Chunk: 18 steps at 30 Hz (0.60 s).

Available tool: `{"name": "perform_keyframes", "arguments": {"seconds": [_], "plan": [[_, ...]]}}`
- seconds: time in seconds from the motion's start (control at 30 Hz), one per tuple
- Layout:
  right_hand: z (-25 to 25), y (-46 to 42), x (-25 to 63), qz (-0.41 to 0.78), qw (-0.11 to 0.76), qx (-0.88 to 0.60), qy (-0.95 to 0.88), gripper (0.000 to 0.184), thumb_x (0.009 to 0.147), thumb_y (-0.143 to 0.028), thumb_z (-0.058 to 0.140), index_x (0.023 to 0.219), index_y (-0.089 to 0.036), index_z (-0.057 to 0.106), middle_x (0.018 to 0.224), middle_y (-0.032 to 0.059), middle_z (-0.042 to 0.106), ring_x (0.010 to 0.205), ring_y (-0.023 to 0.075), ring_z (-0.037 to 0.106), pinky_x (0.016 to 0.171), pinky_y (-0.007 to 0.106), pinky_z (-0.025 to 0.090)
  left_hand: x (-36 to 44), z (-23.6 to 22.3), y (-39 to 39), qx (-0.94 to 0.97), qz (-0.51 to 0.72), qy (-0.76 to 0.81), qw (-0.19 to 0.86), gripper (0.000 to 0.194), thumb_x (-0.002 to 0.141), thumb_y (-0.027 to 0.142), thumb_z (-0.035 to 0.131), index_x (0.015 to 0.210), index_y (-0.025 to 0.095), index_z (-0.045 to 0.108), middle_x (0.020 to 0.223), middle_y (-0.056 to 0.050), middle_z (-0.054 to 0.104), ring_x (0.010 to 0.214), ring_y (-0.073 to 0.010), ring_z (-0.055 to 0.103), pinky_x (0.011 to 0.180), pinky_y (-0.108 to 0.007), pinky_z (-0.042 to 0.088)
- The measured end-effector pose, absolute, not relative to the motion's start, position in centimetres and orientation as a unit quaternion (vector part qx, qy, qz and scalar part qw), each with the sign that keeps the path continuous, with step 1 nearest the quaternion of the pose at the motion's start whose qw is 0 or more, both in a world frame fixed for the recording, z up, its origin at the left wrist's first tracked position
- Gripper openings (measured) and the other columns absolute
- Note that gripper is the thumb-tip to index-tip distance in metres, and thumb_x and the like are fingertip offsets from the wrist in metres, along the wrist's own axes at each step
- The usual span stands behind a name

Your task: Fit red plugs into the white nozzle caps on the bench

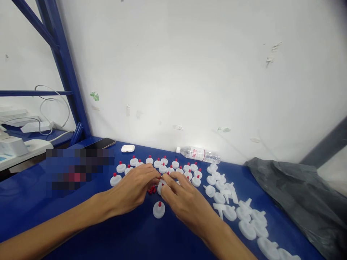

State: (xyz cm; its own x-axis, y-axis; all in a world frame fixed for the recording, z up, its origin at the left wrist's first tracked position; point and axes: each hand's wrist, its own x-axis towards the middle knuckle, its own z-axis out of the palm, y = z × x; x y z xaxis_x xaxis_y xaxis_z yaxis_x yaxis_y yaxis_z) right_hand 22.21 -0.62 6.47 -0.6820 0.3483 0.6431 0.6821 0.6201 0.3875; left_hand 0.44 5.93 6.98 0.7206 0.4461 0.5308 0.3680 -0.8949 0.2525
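Observation:
My left hand [135,186] and my right hand [185,198] meet fingertip to fingertip over the middle of the blue table. Both are closed in a pinch. A bit of a small red cap shows at the left fingertips; what the right fingers grip is mostly hidden. Several loose red caps [151,189] lie just under my left hand. Nearest in front stands a white round lid with a red tip [159,210]. Behind my hands, many similar red-tipped white lids [121,167] stand in loose rows, some partly covered by my fingers.
Plain white spouted lids [230,213] lie scattered to the right, beside a dark grey plastic bag [300,202]. Against the wall are a clear bottle [200,154] on its side, a white earbud case [128,148] and a phone [101,143]. A blue metal frame [67,68] rises at left.

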Motion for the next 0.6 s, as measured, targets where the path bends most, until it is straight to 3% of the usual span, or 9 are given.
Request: {"name": "perform_keyframes", "arguments": {"seconds": [0.13,0.3,0.37,0.43,0.5,0.6], "plan": [[7.0,-0.6,22.5,-0.303,0.269,-0.299,-0.864,0.031,0.094,0.006,0.049,0.101,-0.017,0.068,0.114,0.0119,0.073,0.110,0.0268,0.068,0.103,0.041,0.061,0.6,7.3,5.9,0.927,0.294,0.230,0.041,0.033,0.108,0.015,0.035,0.095,0.023,0.064,0.085,-0.002,0.070,0.077,-0.0229,0.059,0.071,-0.038,0.048],[7.7,-0.2,24.1,-0.164,0.297,-0.391,-0.856,0.062,0.077,0.012,0.043,0.126,-0.020,0.063,0.131,0.0119,0.068,0.118,0.0282,0.064,0.098,0.046,0.063,0.7,7.5,7.0,0.928,0.255,0.272,-0.027,0.033,0.110,0.015,0.037,0.126,0.023,0.064,0.114,-0.006,0.076,0.096,-0.0265,0.061,0.090,-0.045,0.050],[7.6,0.2,25.0,-0.135,0.304,-0.436,-0.836,0.058,0.086,0.008,0.042,0.131,-0.022,0.064,0.130,0.0127,0.067,0.112,0.0284,0.067,0.091,0.047,0.064,0.4,6.9,7.8,0.925,0.228,0.297,-0.062,0.036,0.106,0.008,0.040,0.127,0.021,0.066,0.112,-0.009,0.074,0.095,-0.0292,0.059,0.086,-0.048,0.048],[7.5,0.7,25.8,-0.125,0.310,-0.463,-0.821,0.044,0.099,-0.002,0.043,0.132,-0.021,0.066,0.128,0.0134,0.068,0.109,0.0289,0.068,0.091,0.050,0.063,0.1,6.2,8.6,0.924,0.197,0.314,-0.089,0.036,0.099,0.002,0.045,0.115,0.021,0.070,0.104,-0.010,0.073,0.090,-0.0300,0.056,0.079,-0.047,0.046],[7.5,0.9,26.3,-0.116,0.305,-0.477,-0.816,0.035,0.107,-0.013,0.045,0.134,-0.021,0.066,0.130,0.0124,0.070,0.118,0.0306,0.067,0.102,0.055,0.058,-0.3,5.7,9.2,0.926,0.166,0.321,-0.108,0.031,0.095,-0.001,0.050,0.103,0.020,0.072,0.099,-0.010,0.072,0.089,-0.0308,0.054,0.075,-0.045,0.043],[7.6,0.8,26.7,-0.091,0.269,-0.482,-0.829,0.038,0.111,-0.020,0.042,0.142,-0.022,0.065,0.139,0.0073,0.071,0.138,0.0309,0.057,0.118,0.060,0.046,-0.8,5.6,9.7,0.930,0.123,0.324,-0.124,0.025,0.093,0.000,0.054,0.089,0.019,0.070,0.089,-0.011,0.070,0.086,-0.0311,0.054,0.074,-0.044,0.040]]}}
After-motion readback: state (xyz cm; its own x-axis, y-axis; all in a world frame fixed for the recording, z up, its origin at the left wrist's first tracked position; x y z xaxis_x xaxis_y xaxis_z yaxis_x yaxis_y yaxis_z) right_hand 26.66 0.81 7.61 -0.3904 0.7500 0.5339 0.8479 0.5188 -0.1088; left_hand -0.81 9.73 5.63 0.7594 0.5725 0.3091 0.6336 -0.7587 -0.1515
